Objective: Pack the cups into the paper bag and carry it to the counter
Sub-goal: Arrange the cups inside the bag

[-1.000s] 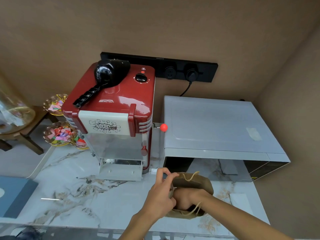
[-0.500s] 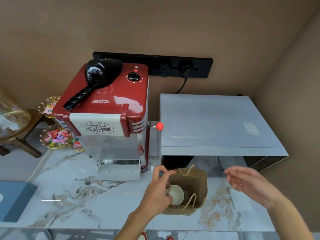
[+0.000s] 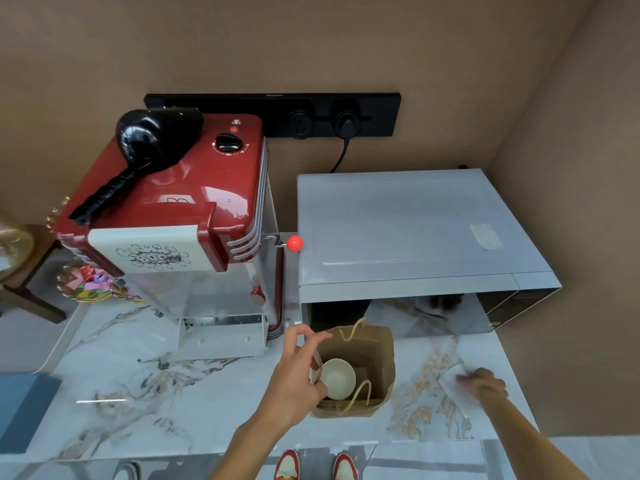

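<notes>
A brown paper bag (image 3: 375, 355) with twine handles stands open on the marble counter (image 3: 145, 386), just in front of the microwave. A white paper cup (image 3: 336, 378) sits inside it, mouth up, at the bag's left side. My left hand (image 3: 294, 382) pinches the bag's left rim and holds it open. My right hand (image 3: 483, 383) rests on a flat white sheet (image 3: 462, 398) lying on the counter to the right of the bag, fingers curled over it; whether it grips the sheet is unclear.
A red popcorn machine (image 3: 166, 216) with a black hair dryer (image 3: 145, 147) on top stands at the back left. A silver microwave (image 3: 408, 233) is at the back right. Bowls of coloured wrappers (image 3: 88, 282) sit far left. The counter's front edge is near my shoes.
My right hand came out of the bag, leaving the cup inside, then swung right and down onto the white sheet. My left hand kept its hold on the bag's rim.
</notes>
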A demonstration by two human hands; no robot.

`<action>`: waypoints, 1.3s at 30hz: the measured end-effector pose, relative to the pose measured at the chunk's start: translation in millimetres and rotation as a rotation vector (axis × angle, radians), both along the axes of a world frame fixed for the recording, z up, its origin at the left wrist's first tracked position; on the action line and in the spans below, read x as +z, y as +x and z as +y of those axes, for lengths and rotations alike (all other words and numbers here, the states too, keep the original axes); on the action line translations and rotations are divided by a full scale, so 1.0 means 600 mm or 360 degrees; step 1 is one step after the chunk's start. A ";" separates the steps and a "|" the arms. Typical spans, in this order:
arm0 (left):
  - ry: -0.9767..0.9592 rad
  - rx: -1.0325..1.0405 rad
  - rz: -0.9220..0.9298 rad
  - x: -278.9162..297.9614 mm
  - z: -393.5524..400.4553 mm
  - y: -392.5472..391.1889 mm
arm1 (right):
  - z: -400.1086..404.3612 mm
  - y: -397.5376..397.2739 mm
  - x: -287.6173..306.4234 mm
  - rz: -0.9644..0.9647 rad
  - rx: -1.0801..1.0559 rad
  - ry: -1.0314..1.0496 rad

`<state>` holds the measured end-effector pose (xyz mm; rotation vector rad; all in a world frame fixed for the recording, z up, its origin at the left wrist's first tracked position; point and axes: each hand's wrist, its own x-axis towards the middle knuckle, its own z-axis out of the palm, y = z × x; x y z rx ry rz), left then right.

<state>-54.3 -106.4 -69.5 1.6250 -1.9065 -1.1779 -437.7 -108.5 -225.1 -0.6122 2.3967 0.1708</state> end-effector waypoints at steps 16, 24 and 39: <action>0.0024 0.0022 0.0039 0.001 -0.006 0.001 | 0.025 0.138 0.284 -0.1900 -0.0666 -0.1183; 0.0000 0.0002 0.0064 -0.004 -0.005 0.001 | -0.003 0.248 0.396 -0.2079 0.0151 -0.0769; -0.0038 -0.0034 0.0117 -0.010 0.005 -0.001 | -0.079 0.374 0.268 -0.0279 0.1466 0.0202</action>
